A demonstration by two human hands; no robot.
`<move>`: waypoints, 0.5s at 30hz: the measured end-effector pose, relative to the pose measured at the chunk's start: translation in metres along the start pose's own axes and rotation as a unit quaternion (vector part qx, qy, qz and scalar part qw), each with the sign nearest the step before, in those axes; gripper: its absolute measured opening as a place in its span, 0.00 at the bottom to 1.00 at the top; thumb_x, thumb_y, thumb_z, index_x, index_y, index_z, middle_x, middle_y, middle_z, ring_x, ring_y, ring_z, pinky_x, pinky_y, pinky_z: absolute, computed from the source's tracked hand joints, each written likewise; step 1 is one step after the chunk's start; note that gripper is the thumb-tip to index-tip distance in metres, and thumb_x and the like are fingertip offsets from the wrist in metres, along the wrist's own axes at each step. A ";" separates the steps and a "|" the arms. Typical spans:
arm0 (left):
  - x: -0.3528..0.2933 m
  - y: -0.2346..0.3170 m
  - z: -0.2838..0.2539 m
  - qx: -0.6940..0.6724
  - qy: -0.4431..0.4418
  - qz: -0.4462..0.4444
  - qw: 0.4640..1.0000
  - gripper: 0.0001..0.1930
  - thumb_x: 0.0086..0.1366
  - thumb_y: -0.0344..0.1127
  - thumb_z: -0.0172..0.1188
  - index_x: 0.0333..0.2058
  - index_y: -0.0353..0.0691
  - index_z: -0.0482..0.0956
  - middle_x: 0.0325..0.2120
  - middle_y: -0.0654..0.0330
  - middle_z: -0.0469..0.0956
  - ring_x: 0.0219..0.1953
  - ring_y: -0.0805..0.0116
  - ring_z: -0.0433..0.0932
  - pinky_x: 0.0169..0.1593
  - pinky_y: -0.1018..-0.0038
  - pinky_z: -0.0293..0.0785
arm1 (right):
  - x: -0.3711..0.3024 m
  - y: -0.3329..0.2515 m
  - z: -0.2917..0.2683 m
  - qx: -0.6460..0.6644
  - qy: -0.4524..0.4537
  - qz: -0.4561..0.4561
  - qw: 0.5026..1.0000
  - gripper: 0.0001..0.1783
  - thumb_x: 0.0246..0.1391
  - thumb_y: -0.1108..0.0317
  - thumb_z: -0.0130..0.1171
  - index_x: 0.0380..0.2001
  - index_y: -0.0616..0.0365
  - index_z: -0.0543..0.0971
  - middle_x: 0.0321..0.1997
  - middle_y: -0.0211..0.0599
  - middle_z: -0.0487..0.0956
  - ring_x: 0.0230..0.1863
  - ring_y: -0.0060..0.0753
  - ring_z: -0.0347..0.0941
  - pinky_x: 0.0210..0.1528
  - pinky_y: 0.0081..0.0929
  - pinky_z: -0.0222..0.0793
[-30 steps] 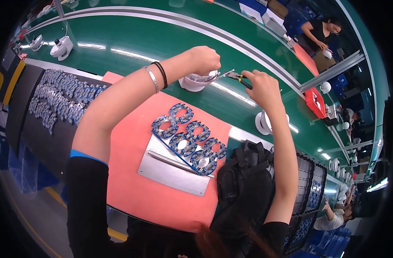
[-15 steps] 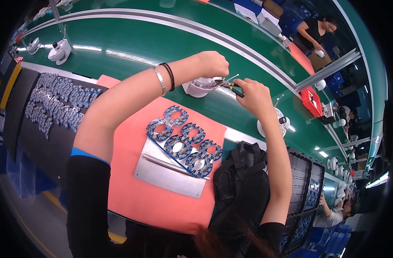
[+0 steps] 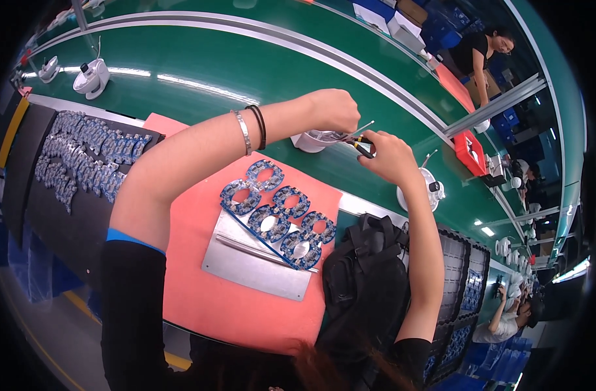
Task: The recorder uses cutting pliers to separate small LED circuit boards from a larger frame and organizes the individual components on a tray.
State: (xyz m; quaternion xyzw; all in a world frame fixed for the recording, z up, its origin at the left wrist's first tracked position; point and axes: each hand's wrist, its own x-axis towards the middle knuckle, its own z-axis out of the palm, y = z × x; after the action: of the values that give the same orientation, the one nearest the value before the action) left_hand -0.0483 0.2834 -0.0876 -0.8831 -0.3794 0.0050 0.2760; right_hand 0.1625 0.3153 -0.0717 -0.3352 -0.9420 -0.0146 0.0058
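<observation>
Above the green bench I hold a pair of pliers (image 3: 363,149) with black and yellow handles in my right hand (image 3: 390,158). Its jaws reach into the open top of a white rounded plastic housing (image 3: 311,143). My left hand (image 3: 337,110) is curled closed just over that housing, and whatever its fingers pinch is hidden behind the knuckles. A thin pale rod or wire sticks up between my hands. Nearer me, a panel of blue ring-shaped circuit boards (image 3: 272,221) rests partly on a metal plate (image 3: 255,268) over a pink mat (image 3: 188,287).
Rows of small blue boards (image 3: 83,156) lie on a black mat at left. A black bag (image 3: 366,277) sits right of the pink mat, beside black trays (image 3: 455,267). More white housings (image 3: 428,189) stand along the green bench (image 3: 200,52). Co-workers are at far right.
Both my hands, the pliers and the white housing have shifted slightly right. My left hand is a little lower. Across the bench, a co-worker's arm has reached down.
</observation>
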 end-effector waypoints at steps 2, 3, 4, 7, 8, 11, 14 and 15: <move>0.005 0.002 0.002 -0.005 0.005 0.003 1.000 0.04 0.51 0.33 0.63 0.20 0.43 0.82 0.22 0.58 0.83 0.33 0.57 0.85 0.32 0.65 0.83 | -0.002 0.001 -0.002 0.006 0.008 0.001 1.000 0.22 0.42 0.61 0.64 0.45 0.50 0.82 0.33 0.42 0.80 0.40 0.48 0.79 0.44 0.45 0.75; 0.007 0.004 0.002 -0.011 0.008 0.004 1.000 0.04 0.51 0.33 0.63 0.20 0.43 0.82 0.22 0.58 0.83 0.34 0.57 0.85 0.33 0.65 0.83 | -0.001 0.001 -0.004 -0.004 0.002 -0.002 1.000 0.21 0.42 0.62 0.64 0.44 0.50 0.82 0.33 0.43 0.81 0.40 0.49 0.80 0.43 0.46 0.75; 0.009 0.005 0.002 -0.017 0.012 0.005 1.000 0.04 0.51 0.33 0.62 0.20 0.43 0.82 0.22 0.58 0.83 0.35 0.56 0.85 0.33 0.65 0.83 | -0.001 0.000 -0.006 -0.015 -0.003 -0.006 1.000 0.21 0.42 0.63 0.63 0.43 0.49 0.83 0.33 0.44 0.81 0.40 0.50 0.80 0.43 0.46 0.76; 0.014 0.009 0.002 -0.057 0.002 -0.013 0.998 0.04 0.51 0.33 0.62 0.20 0.43 0.82 0.22 0.57 0.83 0.35 0.56 0.85 0.34 0.65 0.83 | 0.001 0.000 -0.010 -0.048 -0.008 -0.008 0.999 0.21 0.41 0.64 0.64 0.43 0.50 0.83 0.32 0.42 0.82 0.37 0.49 0.79 0.41 0.44 0.75; 0.014 0.010 0.002 -0.057 0.002 -0.012 0.998 0.04 0.51 0.33 0.62 0.20 0.43 0.82 0.22 0.57 0.83 0.35 0.56 0.85 0.34 0.65 0.83 | 0.001 0.001 -0.010 -0.047 -0.008 -0.008 0.999 0.21 0.41 0.64 0.64 0.43 0.50 0.83 0.32 0.42 0.82 0.37 0.49 0.79 0.41 0.44 0.75; 0.019 0.012 0.002 -0.059 0.009 -0.014 0.998 0.04 0.50 0.33 0.62 0.20 0.43 0.82 0.22 0.57 0.83 0.34 0.56 0.85 0.35 0.65 0.84 | -0.003 0.004 -0.012 -0.066 0.000 0.006 0.998 0.20 0.39 0.66 0.65 0.41 0.46 0.85 0.33 0.44 0.83 0.37 0.50 0.81 0.40 0.43 0.77; 0.027 0.017 0.002 -0.037 0.023 0.008 0.999 0.04 0.50 0.33 0.62 0.19 0.43 0.82 0.23 0.57 0.83 0.33 0.56 0.85 0.34 0.64 0.84 | -0.010 0.011 -0.010 -0.084 0.029 -0.007 0.996 0.20 0.38 0.68 0.65 0.40 0.45 0.86 0.32 0.43 0.83 0.35 0.50 0.81 0.39 0.43 0.77; 0.029 0.018 0.003 -0.041 0.029 0.013 0.999 0.04 0.50 0.33 0.62 0.19 0.43 0.81 0.22 0.56 0.83 0.33 0.56 0.85 0.33 0.65 0.84 | -0.012 0.013 -0.009 -0.091 0.031 -0.011 0.995 0.20 0.38 0.67 0.66 0.41 0.46 0.85 0.33 0.43 0.83 0.36 0.49 0.80 0.40 0.44 0.76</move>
State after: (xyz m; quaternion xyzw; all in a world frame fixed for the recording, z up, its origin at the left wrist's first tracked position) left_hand -0.0163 0.2939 -0.0934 -0.8983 -0.3595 -0.0331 0.2504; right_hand 0.1797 0.3173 -0.0623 -0.3229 -0.9399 -0.1110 0.0044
